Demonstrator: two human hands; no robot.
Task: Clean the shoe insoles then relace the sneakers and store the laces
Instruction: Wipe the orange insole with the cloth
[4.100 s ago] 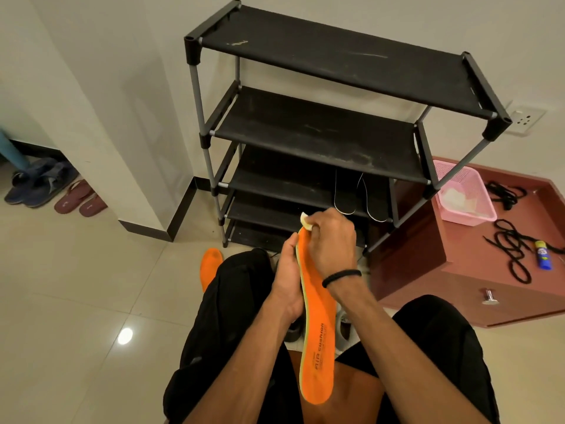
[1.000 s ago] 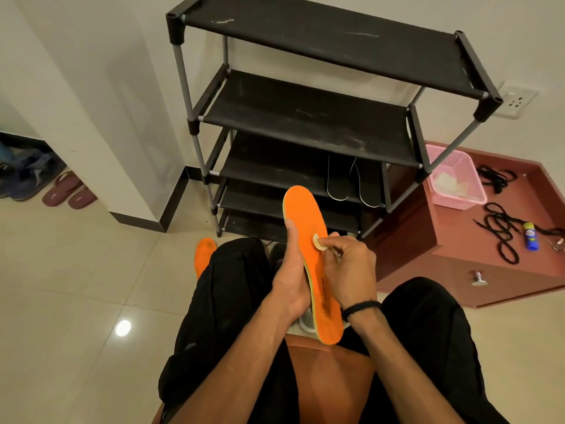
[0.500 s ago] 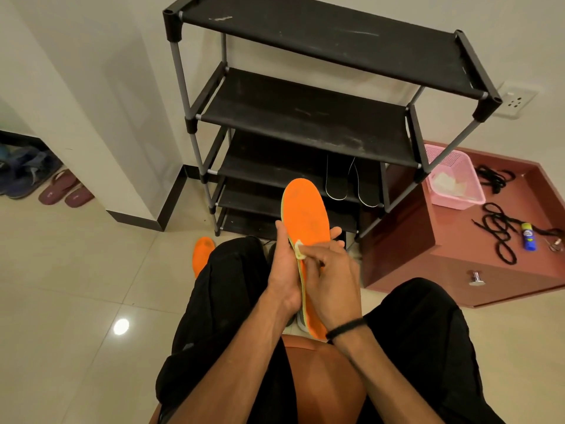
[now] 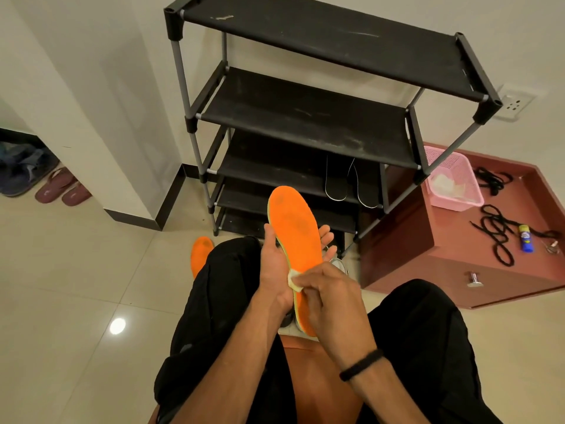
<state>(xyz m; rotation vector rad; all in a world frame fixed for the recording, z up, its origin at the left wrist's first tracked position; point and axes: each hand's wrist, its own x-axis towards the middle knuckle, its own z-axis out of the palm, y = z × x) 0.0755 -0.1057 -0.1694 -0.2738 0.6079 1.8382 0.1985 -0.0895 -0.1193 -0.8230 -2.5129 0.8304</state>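
Observation:
An orange insole [image 4: 295, 231] stands upright between my knees, orange face toward me. My left hand [image 4: 276, 272] grips it from behind, thumb on the left edge and fingertips showing past the right edge. My right hand [image 4: 331, 298] pinches a small pale wipe [image 4: 294, 280] against the insole's lower half. A second orange insole [image 4: 200, 257] lies on the floor by my left knee, partly hidden. Part of a sneaker [image 4: 337, 264] shows behind my hands. Black laces [image 4: 496, 232] lie on the red cabinet top.
A black four-tier shoe rack [image 4: 305, 117] stands straight ahead, with two dark insoles [image 4: 351, 183] on a lower shelf. The red cabinet [image 4: 443, 255] on the right carries a pink basket [image 4: 452, 182] and a blue-yellow tube [image 4: 525, 238]. Slippers [image 4: 61, 189] lie far left.
My right hand has slid the wipe down the insole from its upper middle toward the heel. Four seconds ago the insole showed its printed side; now its plain orange face is toward me.

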